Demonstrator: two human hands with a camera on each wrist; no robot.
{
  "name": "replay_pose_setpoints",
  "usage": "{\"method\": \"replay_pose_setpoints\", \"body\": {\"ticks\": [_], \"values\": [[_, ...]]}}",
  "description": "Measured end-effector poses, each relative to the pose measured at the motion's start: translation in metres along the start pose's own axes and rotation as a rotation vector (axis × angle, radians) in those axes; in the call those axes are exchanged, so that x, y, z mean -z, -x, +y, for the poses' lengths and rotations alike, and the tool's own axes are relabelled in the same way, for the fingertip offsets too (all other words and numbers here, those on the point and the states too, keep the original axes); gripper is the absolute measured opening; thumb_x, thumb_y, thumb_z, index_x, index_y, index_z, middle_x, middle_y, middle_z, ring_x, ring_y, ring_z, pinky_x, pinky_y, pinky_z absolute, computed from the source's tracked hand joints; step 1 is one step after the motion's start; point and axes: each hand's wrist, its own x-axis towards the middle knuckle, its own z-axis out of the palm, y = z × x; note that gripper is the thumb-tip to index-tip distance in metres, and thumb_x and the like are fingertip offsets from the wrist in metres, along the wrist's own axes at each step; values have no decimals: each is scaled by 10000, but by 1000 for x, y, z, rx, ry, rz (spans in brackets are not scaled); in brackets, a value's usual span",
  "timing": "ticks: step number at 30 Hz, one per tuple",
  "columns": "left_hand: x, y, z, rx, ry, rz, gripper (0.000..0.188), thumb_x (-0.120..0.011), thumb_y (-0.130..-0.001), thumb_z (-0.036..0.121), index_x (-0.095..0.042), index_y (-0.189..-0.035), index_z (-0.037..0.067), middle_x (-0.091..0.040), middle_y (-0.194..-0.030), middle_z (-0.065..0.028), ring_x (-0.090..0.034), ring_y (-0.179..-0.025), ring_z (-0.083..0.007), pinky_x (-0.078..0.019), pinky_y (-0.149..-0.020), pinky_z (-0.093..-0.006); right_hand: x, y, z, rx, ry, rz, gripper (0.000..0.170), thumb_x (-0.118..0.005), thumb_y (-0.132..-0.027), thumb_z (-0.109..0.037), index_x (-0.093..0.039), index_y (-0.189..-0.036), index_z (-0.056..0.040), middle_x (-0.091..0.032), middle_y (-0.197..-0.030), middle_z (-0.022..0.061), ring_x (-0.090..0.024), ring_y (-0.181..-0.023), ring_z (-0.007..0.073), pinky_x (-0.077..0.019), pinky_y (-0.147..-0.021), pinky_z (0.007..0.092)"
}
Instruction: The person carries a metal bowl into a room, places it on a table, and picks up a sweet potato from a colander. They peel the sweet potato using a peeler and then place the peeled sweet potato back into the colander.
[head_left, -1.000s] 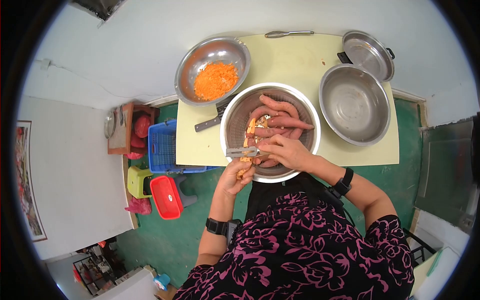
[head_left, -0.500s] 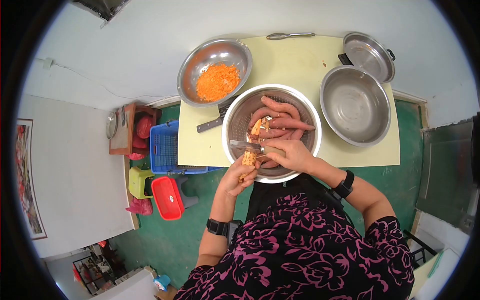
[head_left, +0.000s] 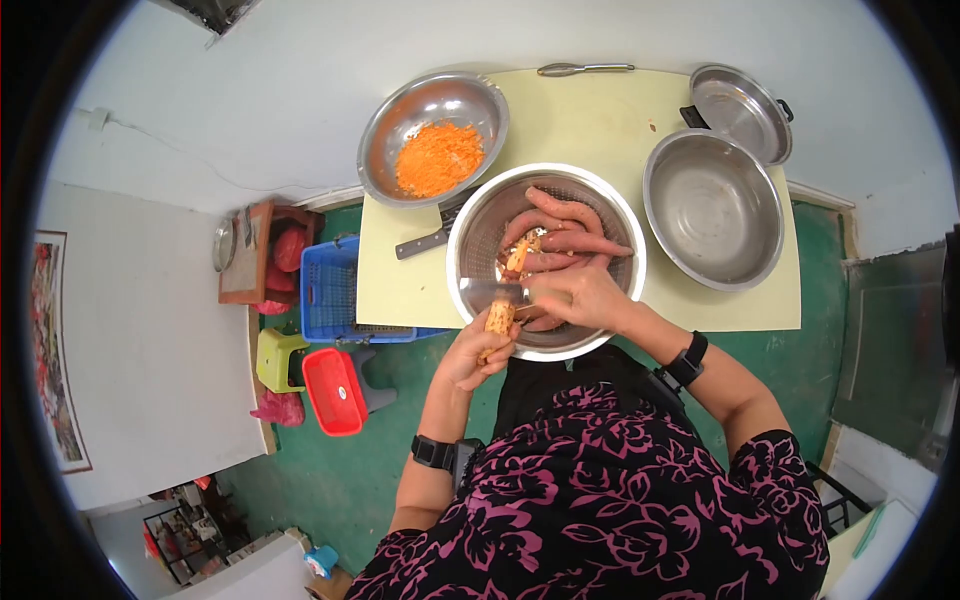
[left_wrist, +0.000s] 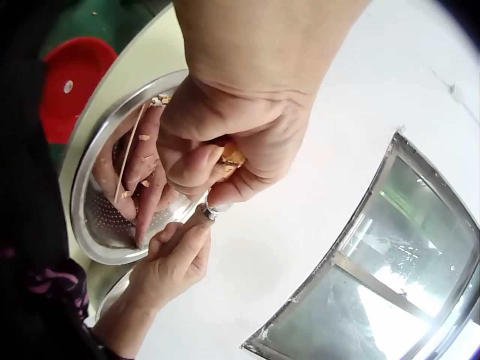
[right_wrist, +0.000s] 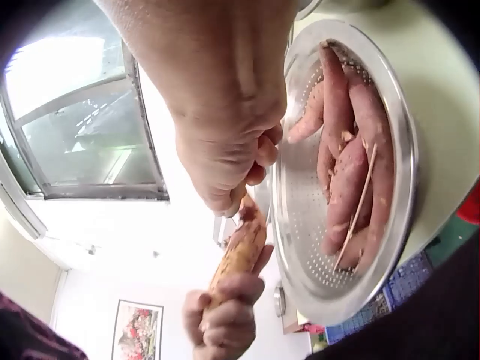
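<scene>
My left hand (head_left: 475,357) grips the near end of a sweet potato (head_left: 500,318), whose skin is partly off and whose far tip shows orange flesh. My right hand (head_left: 585,297) holds a peeler by its pale handle, the metal blade (head_left: 484,291) lying across the sweet potato. Both hands are over the near left rim of a perforated metal colander (head_left: 455,240). Inside it lie several unpeeled reddish sweet potatoes (right_wrist: 349,180), with bits of peel and a thin stick (right_wrist: 358,201) on top. In the left wrist view, my fingers hide most of the held sweet potato.
A metal bowl (head_left: 375,150) with orange shreds (head_left: 440,160) stands at the back left. A black-handled knife (head_left: 422,244) lies beside the colander. On the right are a large metal bowl (head_left: 660,215) and a pan (head_left: 740,105). A long metal utensil (head_left: 585,69) lies at the back edge.
The peeler's blade has tilted, and it has shifted slightly along the sweet potato, away from me. The sweet potato stands a little more upright in my left hand than a second ago.
</scene>
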Motion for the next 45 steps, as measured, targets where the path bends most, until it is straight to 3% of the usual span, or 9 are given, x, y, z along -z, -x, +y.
{"method": "replay_pose_setpoints", "body": {"ticks": [2,6,9,12,15,21,27,30,45], "values": [[-8,3,-1,24,-2,3,503,-515,-758,5,-348,-1231,45,-491,-898,-88,-363,-492,-54,-246,-342,-148,6,-5,11,23,63,136,272,-582,-802,-318,-646,-968,-112,-647,-817,84,-625,-717,267,-496,-617,355],[-7,4,-2,21,-22,21,532,-506,-746,-15,-341,-1246,64,-486,-897,-82,-363,-497,-55,-242,-348,-148,5,-6,4,81,129,188,265,-578,-798,-328,-650,-960,-130,-641,-787,74,-623,-707,259,-494,-608,359],[-4,3,-4,8,-21,44,573,-503,-741,-26,-320,-1275,71,-483,-903,-84,-363,-500,-57,-238,-351,-147,1,-1,-3,81,66,50,229,-580,-794,-311,-652,-937,-147,-634,-774,84,-622,-703,257,-493,-594,351],[-4,1,-6,15,-31,40,579,-497,-744,-23,-311,-1284,69,-477,-901,-79,-359,-499,-56,-235,-353,-146,1,0,0,117,80,96,207,-583,-789,-308,-654,-917,-161,-630,-760,87,-618,-690,256,-489,-584,349],[-7,8,0,8,70,-24,564,-493,-747,-23,-316,-1276,64,-471,-892,-74,-356,-499,-55,-232,-352,-147,6,-1,10,-17,98,137,214,-594,-778,-317,-656,-912,-163,-631,-759,83,-611,-665,259,-485,-594,351],[-5,7,1,-2,0,66,588,-499,-747,-29,-302,-1292,71,-472,-892,-68,-354,-496,-54,-229,-350,-151,-2,3,2,53,107,133,214,-593,-781,-322,-660,-904,-159,-637,-751,76,-619,-650,249,-482,-560,368],[-11,11,-3,18,-44,113,584,-499,-751,-40,-312,-1287,95,-482,-894,-67,-348,-494,-53,-223,-354,-149,9,1,4,-140,98,-15,251,-612,-772,-274,-663,-974,-133,-645,-820,95,-620,-715,255,-488,-641,348],[-5,7,-3,30,-16,135,577,-505,-751,-40,-317,-1282,89,-483,-894,-67,-348,-495,-52,-221,-356,-149,0,0,7,-49,97,69,257,-611,-776,-280,-661,-979,-132,-645,-815,101,-624,-730,260,-491,-648,349],[2,2,-4,42,82,39,503,-509,-767,14,-345,-1241,60,-474,-890,-85,-354,-498,-55,-247,-350,-143,-3,2,5,8,25,108,234,-594,-783,-337,-659,-931,-168,-647,-786,78,-626,-672,257,-494,-549,367]]}}
